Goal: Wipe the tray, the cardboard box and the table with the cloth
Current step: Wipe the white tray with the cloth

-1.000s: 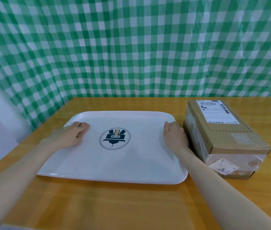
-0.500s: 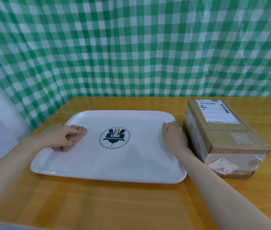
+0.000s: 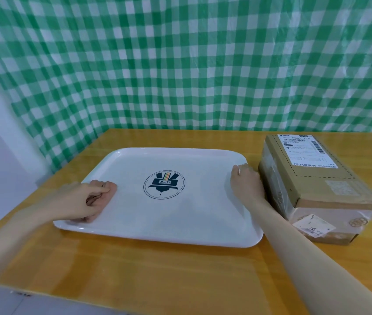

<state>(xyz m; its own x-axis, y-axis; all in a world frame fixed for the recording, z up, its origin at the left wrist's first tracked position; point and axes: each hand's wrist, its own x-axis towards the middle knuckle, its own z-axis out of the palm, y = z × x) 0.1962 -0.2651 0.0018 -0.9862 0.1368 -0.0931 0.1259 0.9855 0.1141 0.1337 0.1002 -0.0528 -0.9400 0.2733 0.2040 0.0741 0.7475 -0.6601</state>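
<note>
A white tray (image 3: 171, 223) with a dark round emblem lies on the wooden table (image 3: 135, 273). My left hand (image 3: 78, 201) presses a small bunched pinkish cloth (image 3: 108, 193) onto the tray near its left edge, toward the near-left corner. Most of the cloth is hidden under my fingers. My right hand (image 3: 246, 185) grips the tray's right rim, fingers curled over it. A taped cardboard box (image 3: 312, 178) with a shipping label stands just to the right of that hand, close to the tray.
A green-and-white checked curtain (image 3: 203, 64) hangs behind the table's far edge. The table's left edge and near edge (image 3: 44, 292) drop off to a pale floor. Bare tabletop lies in front of the tray and to the right of the box.
My left hand with the cloth has slid along the tray's left side from the far-left part toward the near-left corner. My right hand stays on the right rim.
</note>
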